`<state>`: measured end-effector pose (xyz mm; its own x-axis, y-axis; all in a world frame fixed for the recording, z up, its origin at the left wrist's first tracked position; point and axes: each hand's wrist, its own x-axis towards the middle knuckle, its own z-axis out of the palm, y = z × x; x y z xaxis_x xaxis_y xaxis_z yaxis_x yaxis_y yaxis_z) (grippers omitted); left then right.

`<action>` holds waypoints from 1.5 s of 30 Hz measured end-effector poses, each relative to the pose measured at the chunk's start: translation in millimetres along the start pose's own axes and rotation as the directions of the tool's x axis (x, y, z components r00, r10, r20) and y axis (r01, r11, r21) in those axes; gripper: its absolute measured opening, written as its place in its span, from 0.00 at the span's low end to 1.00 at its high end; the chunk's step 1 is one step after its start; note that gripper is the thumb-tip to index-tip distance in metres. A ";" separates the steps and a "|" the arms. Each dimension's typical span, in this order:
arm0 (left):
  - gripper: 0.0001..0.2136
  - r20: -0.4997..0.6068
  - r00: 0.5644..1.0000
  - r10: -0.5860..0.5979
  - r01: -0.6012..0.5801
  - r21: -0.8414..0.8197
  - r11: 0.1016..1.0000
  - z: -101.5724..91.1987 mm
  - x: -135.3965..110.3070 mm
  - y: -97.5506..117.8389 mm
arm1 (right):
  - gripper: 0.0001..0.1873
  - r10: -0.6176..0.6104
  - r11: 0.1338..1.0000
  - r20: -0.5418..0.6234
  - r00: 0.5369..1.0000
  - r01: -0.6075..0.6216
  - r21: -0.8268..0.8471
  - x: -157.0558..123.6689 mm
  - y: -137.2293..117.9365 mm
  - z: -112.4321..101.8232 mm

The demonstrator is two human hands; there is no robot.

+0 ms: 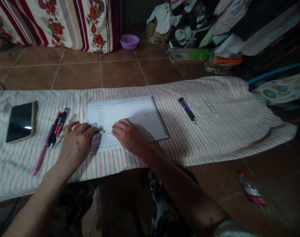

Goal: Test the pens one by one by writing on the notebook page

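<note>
A spiral notebook (130,112) lies open on a striped cloth (214,131), its white page ruled with lines. My left hand (77,141) rests at the page's lower left corner, fingers curled round a dark pen (100,132). My right hand (129,135) lies on the lower part of the page, fingers bent and pressed down, its fingertips close to the pen tip. A thin pencil or ruler edge (121,120) shows just above the right hand.
Several pens (57,126) lie left of the notebook, beside a dark phone (21,121). A purple pen (187,109) and a pale marker (210,106) lie to the right. A plastic bottle (251,191) is on the tile floor; a purple bowl (129,41) and clutter lie beyond.
</note>
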<state>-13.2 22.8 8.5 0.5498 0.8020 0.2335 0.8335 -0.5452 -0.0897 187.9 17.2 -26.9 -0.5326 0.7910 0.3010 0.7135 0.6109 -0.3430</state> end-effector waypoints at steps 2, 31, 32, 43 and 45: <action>0.11 0.020 1.000 0.004 -0.003 -0.043 0.999 4.6 -2.7 -1.7 | 0.08 0.002 1.000 -0.004 1.000 -0.002 0.006 0.3 0.2 0.2; 0.11 -0.037 0.999 0.034 -0.040 -0.155 0.987 16.6 -9.0 0.8 | 0.05 0.013 1.000 -0.048 0.999 -0.011 0.029 2.2 0.4 1.5; 0.11 -0.036 0.999 0.036 -0.041 -0.155 0.987 16.2 -9.0 0.8 | 0.05 0.016 0.999 -0.051 0.999 -0.014 0.040 2.1 0.2 0.6; 0.12 -0.055 0.998 0.035 -0.045 -0.195 0.980 15.4 -10.0 1.9 | 0.11 0.130 0.989 -0.137 0.982 -0.119 0.084 -1.0 1.9 -7.5; 0.12 -0.059 0.998 0.030 -0.041 -0.197 0.980 16.3 -10.2 2.2 | 0.11 0.169 0.984 -0.184 0.968 -0.157 0.081 -1.4 6.9 -9.6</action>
<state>-16.1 17.4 -9.9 0.5706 0.7693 0.2876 0.7828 -0.6153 0.0927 197.9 20.0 -21.1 -0.3110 0.8634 0.3974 0.7487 0.4801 -0.4571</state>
